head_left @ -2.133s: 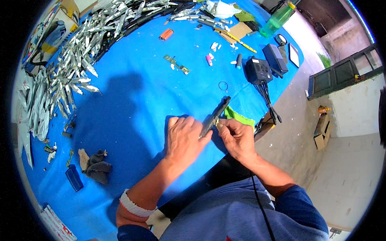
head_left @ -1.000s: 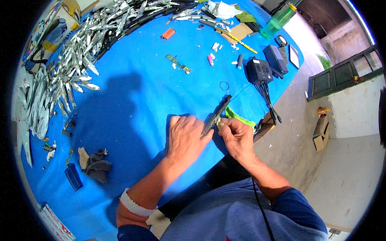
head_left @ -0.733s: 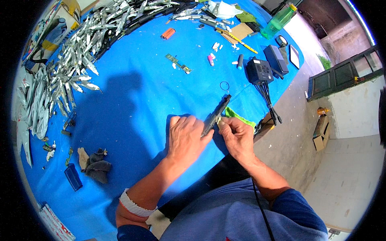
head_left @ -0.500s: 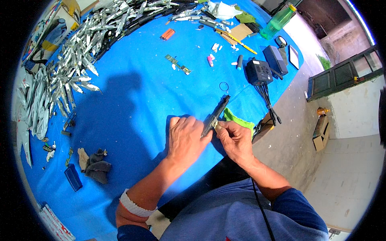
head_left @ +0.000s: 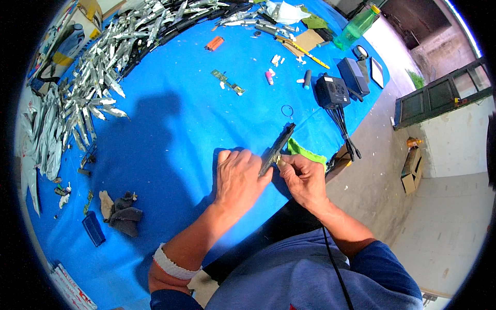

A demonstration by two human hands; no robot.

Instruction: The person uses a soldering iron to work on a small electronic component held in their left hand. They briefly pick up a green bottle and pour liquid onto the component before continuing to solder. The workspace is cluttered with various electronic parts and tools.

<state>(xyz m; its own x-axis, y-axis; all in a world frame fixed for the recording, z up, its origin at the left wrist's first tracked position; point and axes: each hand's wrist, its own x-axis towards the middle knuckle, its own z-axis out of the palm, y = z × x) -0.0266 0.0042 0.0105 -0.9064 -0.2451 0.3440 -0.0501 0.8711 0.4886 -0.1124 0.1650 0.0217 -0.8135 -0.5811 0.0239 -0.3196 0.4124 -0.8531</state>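
A long, dark, narrow part [head_left: 282,138] with a ragged far end slants up and to the right, just over the blue tabletop near its front edge. My left hand [head_left: 236,178] is closed on its near end, with the fingers curled and the thumb along it. Against its right side, my right hand [head_left: 304,178] pinches a small pale-yellow piece [head_left: 279,159] between thumb and forefinger. Whether that piece is attached to the dark part cannot be made out. A bright green cloth [head_left: 307,151] lies just beyond my right hand.
Silver, pen-like pieces [head_left: 111,62] heap along the far left edge. A black boxy device with cables [head_left: 333,92] and a green bottle [head_left: 356,28] stand at right. A circuit board [head_left: 227,82], orange block [head_left: 214,43], grey cloth [head_left: 125,214] and blue tray [head_left: 93,229] lie around.
My right hand has shifted very slightly at the pale piece. Otherwise both hands and the dark part stay in nearly the same place.
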